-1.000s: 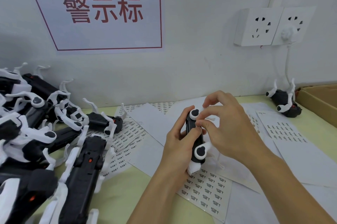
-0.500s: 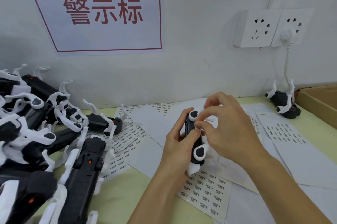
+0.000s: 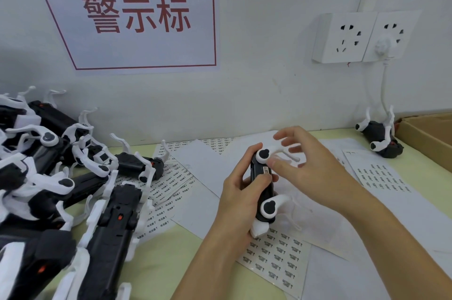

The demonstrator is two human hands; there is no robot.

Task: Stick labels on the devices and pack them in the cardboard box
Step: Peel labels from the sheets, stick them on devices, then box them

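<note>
Left hand (image 3: 241, 192) grips black-and-white device (image 3: 263, 189) upright at table (image 3: 181, 246) centre, thumb across body just below small white label (image 3: 267, 169). Right hand (image 3: 315, 172) just beside device at 3 o'clock, fingers (image 3: 286, 139) spread and relaxed, blurred, holding nothing. Heap of devices (image 3: 56, 182) crowds 9 o'clock edge. Single device (image 3: 380, 138) at 2 o'clock, beside cardboard box (image 3: 430, 132); box contents out of view. Label sheets (image 3: 274, 260) litter table. Wall sign (image 3: 137, 14) at 11 o'clock reads "警示标".
</note>
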